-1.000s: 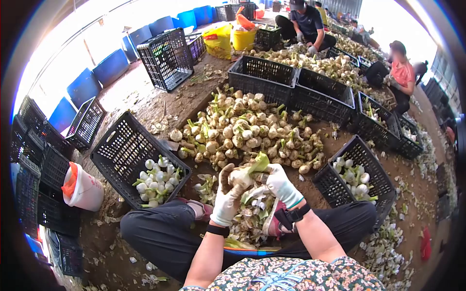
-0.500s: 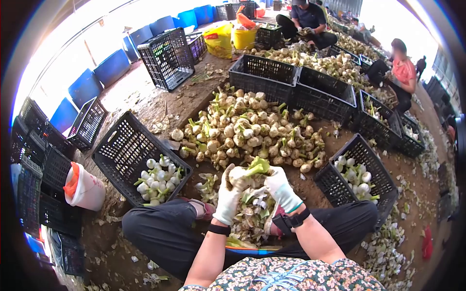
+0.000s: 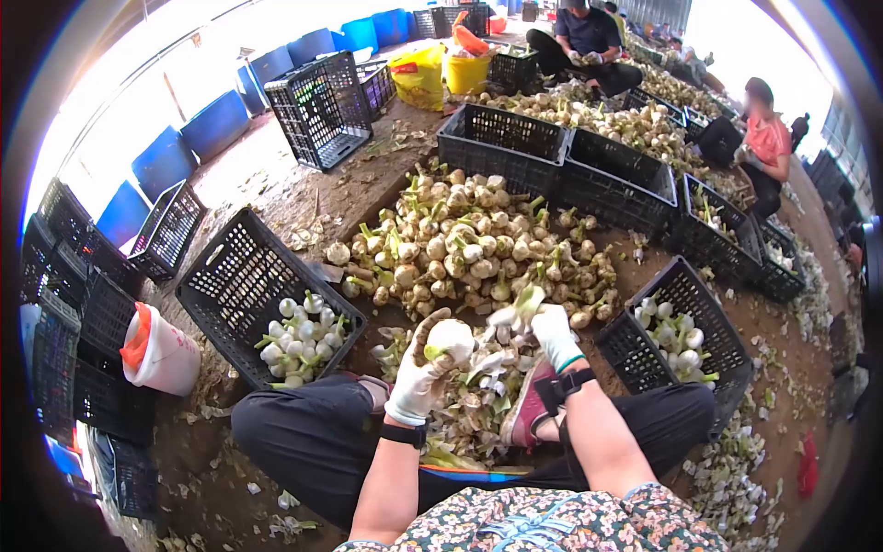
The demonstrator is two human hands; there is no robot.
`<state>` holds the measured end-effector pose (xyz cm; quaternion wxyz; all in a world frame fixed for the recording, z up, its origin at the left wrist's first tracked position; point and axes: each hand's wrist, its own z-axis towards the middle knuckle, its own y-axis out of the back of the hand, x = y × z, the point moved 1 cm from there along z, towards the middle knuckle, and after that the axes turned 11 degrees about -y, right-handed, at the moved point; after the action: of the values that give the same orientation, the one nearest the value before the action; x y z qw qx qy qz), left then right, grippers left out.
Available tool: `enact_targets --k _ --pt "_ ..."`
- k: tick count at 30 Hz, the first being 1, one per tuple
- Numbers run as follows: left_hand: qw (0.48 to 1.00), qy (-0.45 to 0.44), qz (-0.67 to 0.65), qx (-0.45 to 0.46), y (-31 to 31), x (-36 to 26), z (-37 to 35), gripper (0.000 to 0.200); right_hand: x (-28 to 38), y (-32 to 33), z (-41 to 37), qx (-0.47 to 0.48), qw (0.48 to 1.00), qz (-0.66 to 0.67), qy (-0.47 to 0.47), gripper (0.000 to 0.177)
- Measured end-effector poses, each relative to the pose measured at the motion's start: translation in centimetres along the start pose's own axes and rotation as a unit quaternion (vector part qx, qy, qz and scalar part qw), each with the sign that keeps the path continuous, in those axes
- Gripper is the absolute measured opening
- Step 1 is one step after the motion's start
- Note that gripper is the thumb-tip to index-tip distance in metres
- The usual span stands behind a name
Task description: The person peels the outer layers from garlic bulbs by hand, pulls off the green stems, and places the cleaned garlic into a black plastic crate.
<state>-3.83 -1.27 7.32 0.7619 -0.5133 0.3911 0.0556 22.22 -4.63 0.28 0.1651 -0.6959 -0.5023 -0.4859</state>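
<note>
Left hand (image 3: 412,386), gloved, shows on my feed curled around a white garlic bulb (image 3: 450,341), above a heap of loose husks (image 3: 480,409). I see the right hand (image 3: 555,339), also gloved, pinched narrow on a blurred, pale-green husk strip (image 3: 527,304), apart from the bulb. Beyond each knee, a tilted black crate (image 3: 235,285) and a second crate (image 3: 716,317) hold clean bulbs (image 3: 305,337). Ahead I have the soil-stained garlic pile (image 3: 469,241), backed by two mesh crates (image 3: 501,138); farther off, two co-workers (image 3: 771,143) sit near more garlic.
</note>
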Motion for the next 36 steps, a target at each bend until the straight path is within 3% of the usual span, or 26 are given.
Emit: enact_targets --k 1,2,3,4,5,7,8,11,12,14,18,20,21,23,25,27,36 --pt "1.0 -0.009 0.006 -0.004 -0.1 -0.3 0.2 0.078 0.6 0.3 0.1 -0.005 0.968 -0.249 0.032 0.04" --pt "1.0 -0.013 0.004 -0.003 0.5 -0.2 0.7 0.078 1.1 -0.1 0.2 -0.051 0.952 -0.285 0.095 0.048" --pt "0.995 -0.041 0.089 0.0 1.6 0.5 0.9 0.078 2.6 -1.0 -1.9 -0.094 0.93 -0.321 0.15 0.058" --pt "0.983 -0.067 0.172 0.002 2.2 1.1 0.7 0.078 5.3 -1.3 -5.0 -0.025 0.946 -0.261 0.192 0.052" --pt "0.984 -0.062 0.17 0.0 1.7 1.1 0.5 0.078 8.2 -1.7 -7.9 0.043 0.952 -0.196 0.232 0.047" --pt "0.965 -0.045 0.258 0.006 0.1 0.5 0.7 0.077 10.6 -2.8 -10.6 0.098 0.902 -0.228 0.355 0.029" --pt "0.967 -0.051 0.248 0.012 0.4 0.7 0.8 0.078 11.5 -3.2 -11.2 0.105 0.853 -0.298 0.415 0.029" --pt "0.972 -0.014 0.234 0.012 0.0 0.4 0.5 0.079 11.7 -4.4 -11.2 0.067 0.793 -0.458 0.397 0.023" --pt "0.952 -0.042 0.301 0.017 -0.4 0.3 0.5 0.076 11.8 -4.6 -11.4 0.069 0.792 -0.459 0.396 0.023" --pt "0.946 -0.059 0.319 0.025 0.5 1.0 0.4 0.076 12.1 -5.0 -11.7 0.059 0.717 -0.546 0.429 0.023" --pt "0.963 -0.056 0.264 0.016 0.2 0.5 0.5 0.074 11.7 -5.1 -11.5 0.029 0.751 -0.512 0.416 0.021" --pt "0.984 -0.081 0.158 -0.024 0.1 0.7 0.6 0.07 10.9 -5.0 -10.4 0.002 0.861 -0.35 0.368 0.023" --pt "0.984 -0.083 0.158 -0.025 0.4 1.3 0.8 0.07 10.2 -5.3 -10.0 0.003 0.86 -0.35 0.37 0.023" --pt "0.942 -0.152 0.261 -0.147 1.2 2.3 1.0 0.064 8.6 -5.9 -9.8 -0.027 0.896 -0.259 0.36 0.02" --pt "0.938 -0.178 0.217 -0.201 1.7 2.8 0.8 0.043 8.3 -6.7 -10.7 -0.025 0.91 -0.238 0.337 0.018" --pt "0.939 -0.187 0.202 -0.204 2.1 3.0 0.6 0.038 7.7 -7.1 -10.1 -0.047 0.919 -0.226 0.321 0.016" --pt "0.959 -0.17 0.178 -0.141 1.9 1.9 0.9 0.039 6.0 -5.7 -5.6 -0.111 0.948 -0.21 0.21 0.019"
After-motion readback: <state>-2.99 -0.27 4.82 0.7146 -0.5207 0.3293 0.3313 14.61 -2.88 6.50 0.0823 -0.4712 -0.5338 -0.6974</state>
